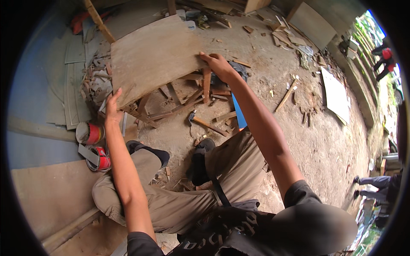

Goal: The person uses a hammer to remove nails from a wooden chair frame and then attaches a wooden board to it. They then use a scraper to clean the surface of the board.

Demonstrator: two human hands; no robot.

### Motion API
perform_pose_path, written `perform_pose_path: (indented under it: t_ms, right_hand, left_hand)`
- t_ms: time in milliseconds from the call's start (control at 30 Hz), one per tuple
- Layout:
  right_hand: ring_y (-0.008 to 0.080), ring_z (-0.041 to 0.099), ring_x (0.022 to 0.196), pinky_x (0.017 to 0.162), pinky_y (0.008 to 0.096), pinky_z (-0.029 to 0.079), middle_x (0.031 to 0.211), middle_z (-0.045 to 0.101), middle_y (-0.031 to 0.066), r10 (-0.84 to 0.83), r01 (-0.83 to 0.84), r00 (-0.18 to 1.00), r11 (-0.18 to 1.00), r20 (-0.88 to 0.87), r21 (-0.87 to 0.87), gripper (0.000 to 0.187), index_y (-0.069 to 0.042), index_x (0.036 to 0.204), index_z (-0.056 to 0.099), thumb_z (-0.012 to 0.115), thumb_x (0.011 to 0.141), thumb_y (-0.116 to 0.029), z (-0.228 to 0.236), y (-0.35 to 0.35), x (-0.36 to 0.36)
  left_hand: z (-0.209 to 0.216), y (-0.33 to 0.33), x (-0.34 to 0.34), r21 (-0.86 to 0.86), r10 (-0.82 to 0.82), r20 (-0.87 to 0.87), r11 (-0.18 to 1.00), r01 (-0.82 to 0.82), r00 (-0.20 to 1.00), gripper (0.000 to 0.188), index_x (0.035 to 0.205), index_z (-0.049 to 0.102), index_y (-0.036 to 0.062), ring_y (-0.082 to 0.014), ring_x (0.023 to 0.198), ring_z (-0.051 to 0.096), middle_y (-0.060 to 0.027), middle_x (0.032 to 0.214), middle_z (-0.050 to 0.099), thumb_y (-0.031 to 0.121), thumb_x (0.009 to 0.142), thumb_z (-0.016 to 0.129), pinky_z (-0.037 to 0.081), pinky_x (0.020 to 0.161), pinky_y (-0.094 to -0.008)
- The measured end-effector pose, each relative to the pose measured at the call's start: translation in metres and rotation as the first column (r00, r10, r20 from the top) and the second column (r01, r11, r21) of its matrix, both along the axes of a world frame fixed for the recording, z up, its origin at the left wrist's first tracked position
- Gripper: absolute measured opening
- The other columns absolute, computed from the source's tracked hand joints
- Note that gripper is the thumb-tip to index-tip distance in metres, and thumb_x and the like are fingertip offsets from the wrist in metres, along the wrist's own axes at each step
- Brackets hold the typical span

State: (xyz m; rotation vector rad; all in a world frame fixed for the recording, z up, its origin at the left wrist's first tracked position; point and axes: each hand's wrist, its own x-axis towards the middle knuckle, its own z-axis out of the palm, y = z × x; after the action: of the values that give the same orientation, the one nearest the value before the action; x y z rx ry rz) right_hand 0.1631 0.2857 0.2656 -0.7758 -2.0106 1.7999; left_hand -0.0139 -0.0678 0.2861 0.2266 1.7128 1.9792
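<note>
Holding: one wooden board (156, 55), flat, brown, roughly rectangular, far side of the seated person, left of centre, above loose timber pieces. Left hand (113, 106): partly closed on the board's near left corner; fingers below the edge hidden. Right hand (218, 67): partly closed on the board's right edge, digits bent over it. One upright wooden leg (206, 85): below the board's near right corner; whether joined to it, cannot tell. One hammer (209, 125): wooden handle, on the floor, near side of the board, head toward the left. Two red tins (95, 134): near the left hand, at left. One wooden stick (286, 94): floor, right. One white sheet (335, 94): farther right. One large panel (314, 25): leaning, far right.
</note>
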Motion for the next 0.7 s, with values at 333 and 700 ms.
perform_pose_path:
  t_ms: [333,700]
  right_hand:
    - [0.0385,0.061,0.101,0.089,0.0428,0.047,0.117,0.059,0.026,-0.094,-0.056,0.924,0.926,0.371,0.373,0.07,0.008,0.111,0.062,0.058,0.084,-0.056,0.046,0.025,-0.083]
    - [0.0485,0.057,0.102,0.092,0.047,0.045,0.094,0.059,0.0384,-0.175,-0.133,0.875,0.808,0.45,0.574,0.074,0.013,0.088,0.064,0.039,0.093,-0.057,0.051,0.0,-0.096]
  left_hand:
    - [0.019,0.034,-0.082,-0.447,-0.011,-0.076,0.894,-0.024,0.997,0.063,0.124,0.056,-0.0031,-0.0267,0.111,0.058,-0.0157,0.121,0.061,0.049,0.088,0.054,0.043,0.093,-0.0366]
    - [0.016,0.052,-0.068,-0.728,-0.095,-0.478,0.598,-0.334,0.873,0.085,0.113,0.05,-0.0207,-0.0464,0.112,0.054,-0.0397,0.115,0.054,0.061,0.088,0.048,0.042,0.095,-0.043]
